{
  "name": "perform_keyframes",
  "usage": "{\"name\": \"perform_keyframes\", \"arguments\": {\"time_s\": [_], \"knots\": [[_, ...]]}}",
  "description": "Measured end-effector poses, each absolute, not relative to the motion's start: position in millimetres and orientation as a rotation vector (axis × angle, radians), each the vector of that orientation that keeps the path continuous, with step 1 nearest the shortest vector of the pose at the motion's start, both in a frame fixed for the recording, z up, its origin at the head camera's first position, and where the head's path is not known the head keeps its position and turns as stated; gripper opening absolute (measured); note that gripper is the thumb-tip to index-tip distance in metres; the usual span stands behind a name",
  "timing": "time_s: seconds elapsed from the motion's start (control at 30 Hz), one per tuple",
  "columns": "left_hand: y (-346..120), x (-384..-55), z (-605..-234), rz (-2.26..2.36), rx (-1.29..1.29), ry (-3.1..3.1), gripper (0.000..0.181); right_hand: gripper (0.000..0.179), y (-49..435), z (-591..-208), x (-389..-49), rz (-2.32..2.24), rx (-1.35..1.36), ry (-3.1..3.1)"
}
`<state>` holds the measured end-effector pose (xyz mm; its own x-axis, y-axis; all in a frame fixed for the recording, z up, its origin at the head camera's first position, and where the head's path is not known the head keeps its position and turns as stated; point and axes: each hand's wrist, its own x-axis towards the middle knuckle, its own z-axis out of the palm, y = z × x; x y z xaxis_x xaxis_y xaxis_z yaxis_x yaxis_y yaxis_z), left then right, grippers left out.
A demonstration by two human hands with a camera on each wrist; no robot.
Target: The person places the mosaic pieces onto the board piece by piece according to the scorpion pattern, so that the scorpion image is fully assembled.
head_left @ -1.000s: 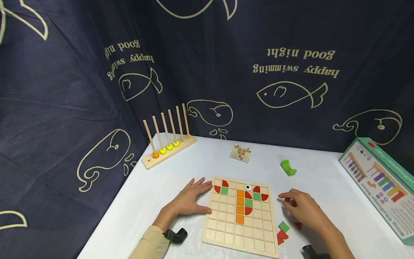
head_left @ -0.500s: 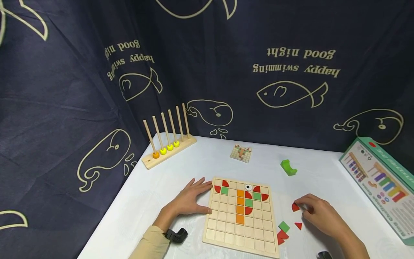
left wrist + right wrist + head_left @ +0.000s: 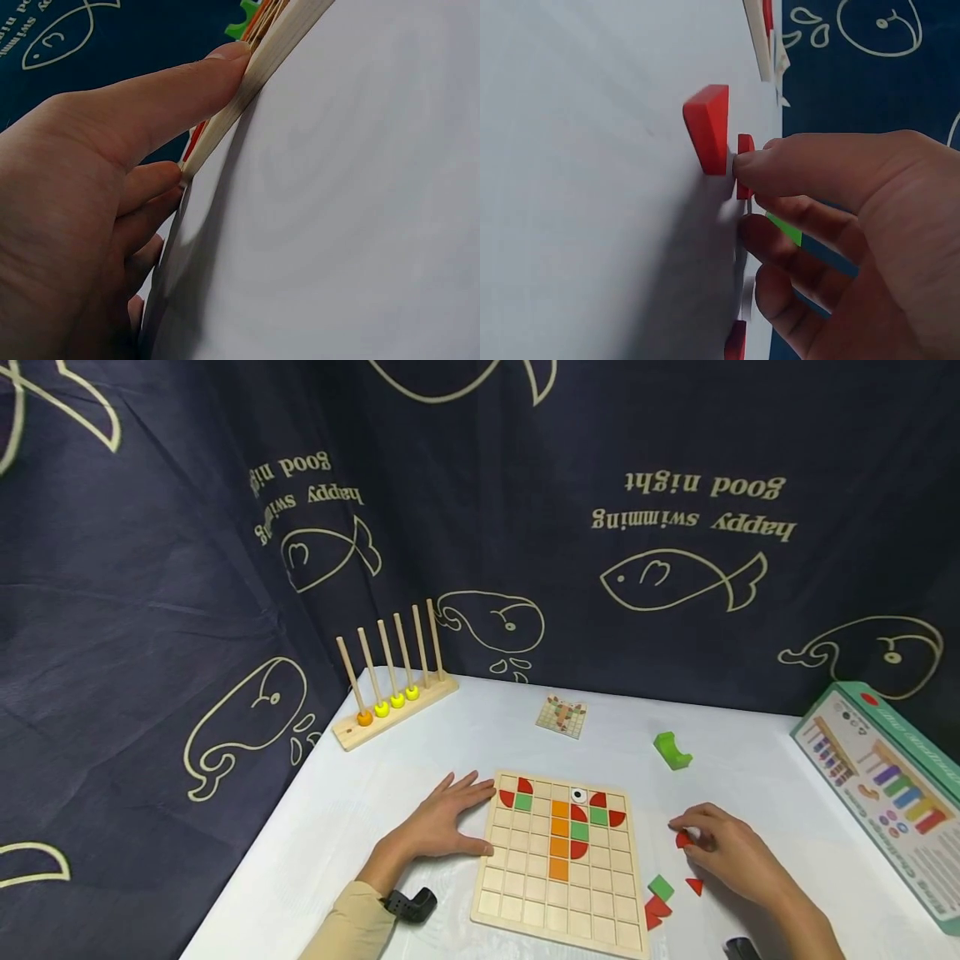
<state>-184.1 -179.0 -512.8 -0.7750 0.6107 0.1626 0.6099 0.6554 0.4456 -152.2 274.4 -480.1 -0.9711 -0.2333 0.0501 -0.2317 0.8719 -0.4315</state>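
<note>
A square wooden grid board (image 3: 525,881) lies on the table, with red quarter-round, green square and orange square pieces and a white eye tile (image 3: 578,795) set in it. My left hand (image 3: 438,822) rests along the board's left edge, fingers spread; in the left wrist view the thumb (image 3: 225,64) touches the side of the frame. To the right of the board my right hand (image 3: 723,852) pinches a red quarter-round piece (image 3: 744,142) low at the tabletop. A red triangle piece (image 3: 695,886) lies just in front of that hand, close to the thumb in the right wrist view.
A green square piece (image 3: 661,887) and several red pieces (image 3: 657,907) lie beside the board's right edge. Behind are a pattern card (image 3: 561,717), a green curved block (image 3: 672,751) and a peg stand (image 3: 397,710) with beads. A game box (image 3: 885,793) stands at right.
My right hand first moved right and back from beside the board, reaching a red quarter-round piece. Since then its fingers have closed over that piece, shifting slightly left. My left hand stays put.
</note>
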Motion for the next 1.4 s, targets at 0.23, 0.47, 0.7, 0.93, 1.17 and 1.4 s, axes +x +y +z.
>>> {"name": "perform_keyframes", "arguments": {"time_s": [0.23, 0.47, 0.7, 0.93, 1.17, 1.4], "knots": [[-179, -184, -513, 0.766, 1.057, 2.852, 0.093, 0.031, 268, -482, -153, -0.676, -0.311, 3.011], [-179, -185, -514, 0.759, 1.062, 2.864, 0.092, 0.032, 272, -476, -152, -0.677, -0.247, 2.908], [-179, -184, -513, 0.775, 1.053, 2.853, 0.092, 0.028, 271, -476, -152, -0.664, -0.293, 2.931], [-178, -185, -515, 0.761, 1.070, 2.868, 0.092, 0.027, 260, -474, -155, -0.687, -0.338, 2.959], [-177, -185, -513, 0.766, 1.067, 2.863, 0.093, 0.027, 245, -469, -159, -0.736, -0.438, 2.986], [-178, -185, -514, 0.762, 1.055, 2.863, 0.093, 0.028, 228, -466, -165, -0.748, -0.488, 2.983]]}}
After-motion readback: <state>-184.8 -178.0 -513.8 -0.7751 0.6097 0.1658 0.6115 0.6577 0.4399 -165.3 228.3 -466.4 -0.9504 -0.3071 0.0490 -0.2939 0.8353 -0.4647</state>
